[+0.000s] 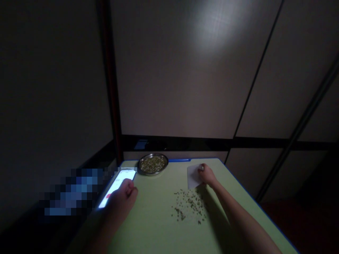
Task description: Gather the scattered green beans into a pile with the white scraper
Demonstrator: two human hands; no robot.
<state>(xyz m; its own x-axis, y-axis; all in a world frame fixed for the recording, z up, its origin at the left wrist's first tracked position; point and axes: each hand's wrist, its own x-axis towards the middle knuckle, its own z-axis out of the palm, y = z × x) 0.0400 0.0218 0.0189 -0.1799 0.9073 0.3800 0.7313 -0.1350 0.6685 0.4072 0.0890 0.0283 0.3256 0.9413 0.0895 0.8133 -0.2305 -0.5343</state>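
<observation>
My right hand (208,175) is closed on a white card (193,176), held by its right edge over the far right part of the table. Just nearer to me, small greenish-brown beans or seeds (192,204) lie scattered on the tabletop. A round metal dish (153,172) with a layer of similar beans stands at the table's back left. Over the lower right side of a lit phone (119,181) is my left hand (128,190), its fingers curled. Whether anything is inside that fist is hidden.
The pale green table (150,222) has a blue edge. Behind it rise wardrobe-like panels (180,88) with dark strips. A blurred bluish patch (71,192) lies left of the table. The room is dim.
</observation>
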